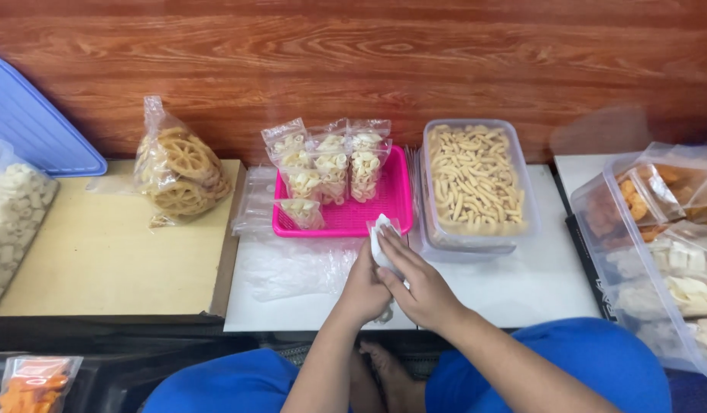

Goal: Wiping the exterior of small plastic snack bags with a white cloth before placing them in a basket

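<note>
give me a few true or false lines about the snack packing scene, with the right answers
1. Both hands meet on a small clear packet in front of the pink tray. True: the left hand and the right hand hold it together.
2. The pink tray holds no packets. False: several small filled packets lie in it.
3. The clear tub to the right of the tray holds pale stick-shaped snacks. True.
4. The bag of round lattice-shaped snacks sits inside the pink tray. False: it stands on the board to the left of the tray.
5. The clear tub has its lid on. False: it is open at the top.
</note>
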